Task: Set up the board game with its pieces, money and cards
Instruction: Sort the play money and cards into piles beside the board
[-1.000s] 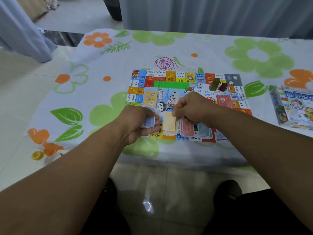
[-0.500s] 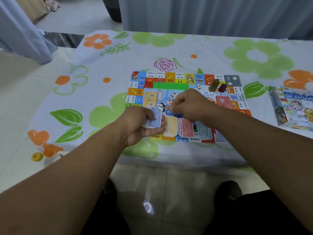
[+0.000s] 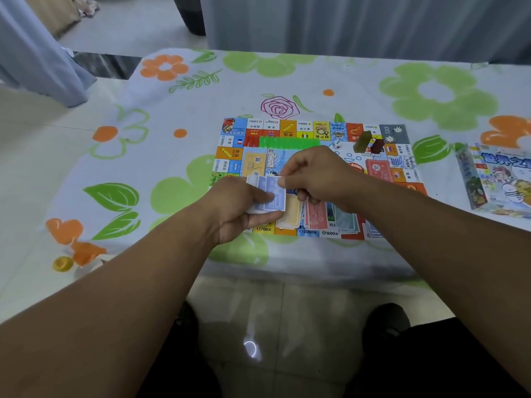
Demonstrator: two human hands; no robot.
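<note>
At centre-left of the frame, over the near left part of the board, the left hand has its thumb and curled fingers clamped on a small fan of blue notes. The notes lie with their long axis running from the near edge of the table towards the far edge, printed faces up to the camera. Just right of them the right hand pinches the upper right corner of the front note between thumb and forefinger, its other fingers curled. The step in hand looks like sorting the play money. The next move probably calls for peeling that one note free and laying it lengthwise beside the yellow pile, red pile and green-blue pile along the board's near edge. At the right edge of the frame lies the game box.
</note>
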